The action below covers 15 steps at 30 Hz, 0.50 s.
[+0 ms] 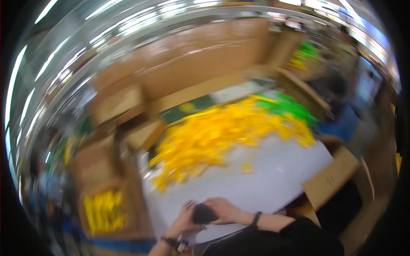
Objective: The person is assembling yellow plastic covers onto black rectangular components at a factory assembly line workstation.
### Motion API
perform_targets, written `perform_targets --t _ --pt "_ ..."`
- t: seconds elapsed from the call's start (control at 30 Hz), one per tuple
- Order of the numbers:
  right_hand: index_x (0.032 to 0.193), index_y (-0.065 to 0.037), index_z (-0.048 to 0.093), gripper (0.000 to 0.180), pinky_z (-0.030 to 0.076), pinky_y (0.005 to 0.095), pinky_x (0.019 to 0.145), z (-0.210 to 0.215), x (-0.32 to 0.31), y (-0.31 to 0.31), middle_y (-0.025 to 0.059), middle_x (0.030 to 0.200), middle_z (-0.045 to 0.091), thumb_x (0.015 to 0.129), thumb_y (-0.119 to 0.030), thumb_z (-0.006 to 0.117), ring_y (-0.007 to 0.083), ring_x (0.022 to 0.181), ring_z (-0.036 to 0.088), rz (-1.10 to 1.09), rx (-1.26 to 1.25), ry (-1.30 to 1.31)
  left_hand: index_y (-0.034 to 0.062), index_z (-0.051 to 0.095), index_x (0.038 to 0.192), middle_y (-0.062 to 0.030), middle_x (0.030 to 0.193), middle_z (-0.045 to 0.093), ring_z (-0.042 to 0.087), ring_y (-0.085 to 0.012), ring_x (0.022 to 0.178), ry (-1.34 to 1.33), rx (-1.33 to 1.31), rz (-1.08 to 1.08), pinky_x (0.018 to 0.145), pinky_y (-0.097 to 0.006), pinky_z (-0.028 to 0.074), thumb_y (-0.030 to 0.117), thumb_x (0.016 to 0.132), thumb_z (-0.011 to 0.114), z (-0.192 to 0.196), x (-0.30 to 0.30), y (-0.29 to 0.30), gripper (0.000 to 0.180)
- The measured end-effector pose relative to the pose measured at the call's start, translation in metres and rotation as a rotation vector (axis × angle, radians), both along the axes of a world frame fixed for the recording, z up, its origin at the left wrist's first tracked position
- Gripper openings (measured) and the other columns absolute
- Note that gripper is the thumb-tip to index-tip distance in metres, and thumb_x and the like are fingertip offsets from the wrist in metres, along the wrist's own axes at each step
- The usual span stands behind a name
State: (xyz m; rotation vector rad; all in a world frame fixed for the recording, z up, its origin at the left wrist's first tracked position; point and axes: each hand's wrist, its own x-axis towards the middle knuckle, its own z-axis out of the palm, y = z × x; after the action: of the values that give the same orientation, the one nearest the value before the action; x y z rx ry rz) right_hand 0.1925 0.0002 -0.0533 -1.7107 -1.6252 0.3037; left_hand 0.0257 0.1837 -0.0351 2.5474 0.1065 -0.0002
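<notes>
Near the front edge of the white tabletop (265,175), a small black object (203,214) is held between my two hands; blur hides its kind. My left hand (186,218) grips its left side, and my right hand (221,209) closes on its right side. Beyond them, a wide heap of small flat yellow pieces (209,134) spreads over the table. Green pieces (288,109) lie at the heap's far right. A single yellow piece (247,168) rests apart, between the heap and my hands.
At the left stands an open cardboard box (139,209) holding yellow pieces in rows. Another open box (331,179) stands at the right table edge. Tall cardboard (205,51) lines the back. Past the right far corner, a person (341,85) is blurred.
</notes>
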Motion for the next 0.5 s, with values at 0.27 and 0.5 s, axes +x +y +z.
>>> perform_targets --t 0.27,0.5 --pt "0.131 -0.001 0.039 0.092 0.036 0.0493 0.102 0.014 -0.014 -0.010 0.0225 0.128 0.044 0.056 -0.026 0.086 0.0411 0.119 0.043 -0.049 -0.064 -0.090 0.0057 0.021 0.150 -0.0254 0.142 0.031 0.037 -0.0422 0.129 -0.030 -0.231 0.027 0.110 -0.042 0.034 0.014 0.049 0.087 0.000 -0.001 -0.006 0.121" --pt "0.132 -0.001 0.038 0.093 0.034 0.0503 0.103 0.002 -0.009 -0.002 0.0231 0.130 0.042 0.054 -0.022 0.084 0.0420 0.120 0.042 -0.028 -0.017 -0.077 0.0039 0.026 0.148 -0.0225 0.138 0.037 0.040 -0.0380 0.128 -0.162 -0.349 0.097 0.109 -0.038 0.036 0.013 0.047 0.087 -0.012 -0.007 -0.008 0.118"
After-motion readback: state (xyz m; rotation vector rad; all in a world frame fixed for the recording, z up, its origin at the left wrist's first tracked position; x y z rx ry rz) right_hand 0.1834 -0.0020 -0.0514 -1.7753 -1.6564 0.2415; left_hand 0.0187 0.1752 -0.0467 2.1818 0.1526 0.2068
